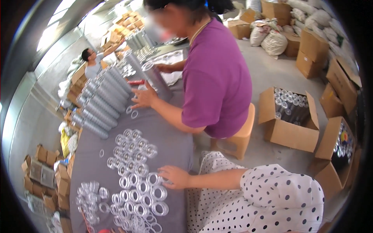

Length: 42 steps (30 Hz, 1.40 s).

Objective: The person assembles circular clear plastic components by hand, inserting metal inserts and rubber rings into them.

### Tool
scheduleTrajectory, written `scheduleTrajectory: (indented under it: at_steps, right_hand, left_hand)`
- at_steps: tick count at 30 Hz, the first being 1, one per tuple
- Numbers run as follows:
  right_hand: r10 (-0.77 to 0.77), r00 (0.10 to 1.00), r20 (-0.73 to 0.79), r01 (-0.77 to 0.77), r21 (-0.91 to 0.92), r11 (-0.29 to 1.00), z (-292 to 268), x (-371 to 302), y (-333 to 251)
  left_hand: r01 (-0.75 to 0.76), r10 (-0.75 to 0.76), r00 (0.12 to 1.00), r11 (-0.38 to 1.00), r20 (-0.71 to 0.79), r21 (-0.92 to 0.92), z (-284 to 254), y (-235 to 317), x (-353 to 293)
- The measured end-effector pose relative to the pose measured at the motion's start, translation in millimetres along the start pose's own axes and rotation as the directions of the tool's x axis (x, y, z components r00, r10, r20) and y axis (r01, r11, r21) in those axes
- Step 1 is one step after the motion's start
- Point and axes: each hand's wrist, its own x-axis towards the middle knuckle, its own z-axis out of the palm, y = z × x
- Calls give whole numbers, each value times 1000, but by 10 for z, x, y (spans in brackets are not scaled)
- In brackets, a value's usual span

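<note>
In the head view, I see the right hand (173, 177) reaching over the grey table (171, 130) from the right side. Its fingers are loosely spread, and the fingertips are at the edge of the silver rings (140, 193); I cannot tell if they pinch one. These rings lie in a close group on the near part of the table, left of the hand. The left hand is out of my view, so I cannot tell its state.

Further to the left lies a heap of clear rings (88, 194). On the far part of the table, grey cylinders (101, 99) lean in rows. There, a co-worker in a purple shirt (217, 77) has both hands near a tall grey cylinder (157, 79). On the right, an open cardboard box (293, 134) stands on the floor.
</note>
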Motion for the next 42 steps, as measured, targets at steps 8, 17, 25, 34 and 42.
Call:
scheduleTrajectory:
  at_steps: [8,17,25,34,42]
  right_hand:
    - [22,1000,16,-22,-18,1000,13,165,-57]
    - [9,987,162,-8,-8,1000,52,125,-186]
    - [39,988,147,-40,6,999,-15,125,-218]
    - [21,991,131,-22,7,1000,-9,142,-184]
    - [-19,997,72,23,-60,998,-115,195,-133]
  left_hand:
    - [205,-201,979,963,-39,175,-248,-1115,-748]
    - [671,-672,741,738,-22,66,-382,-1261,-1001]
    - [657,-641,749,751,168,-68,-133,-647,-681]
    - [445,-465,865,885,188,139,-71,-457,-500]
    - [401,-302,844,904,443,-146,-113,-675,-390]
